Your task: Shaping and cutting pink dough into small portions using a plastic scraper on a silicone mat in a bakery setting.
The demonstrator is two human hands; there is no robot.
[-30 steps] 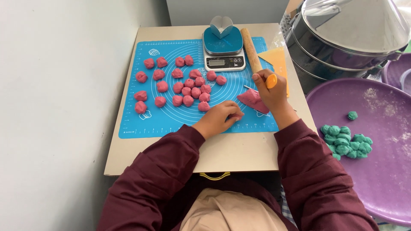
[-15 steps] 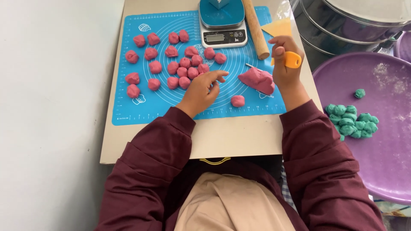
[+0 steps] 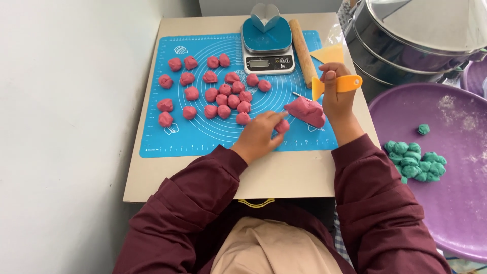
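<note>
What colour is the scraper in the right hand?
The scraper in the right hand is orange-yellow, shown best in the head view.

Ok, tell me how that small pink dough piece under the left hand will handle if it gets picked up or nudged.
The small pink dough piece probably dents easily: its surface looks lumpy and hand-pinched, like the other pink pieces. It seems light, since the left hand touches it with fingertips only. Being roundish, it may roll a little on the smooth blue mat, though soft dough likely grips.

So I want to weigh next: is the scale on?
Cannot tell. The scale display is too small to read; a grey cup sits on it.
</note>
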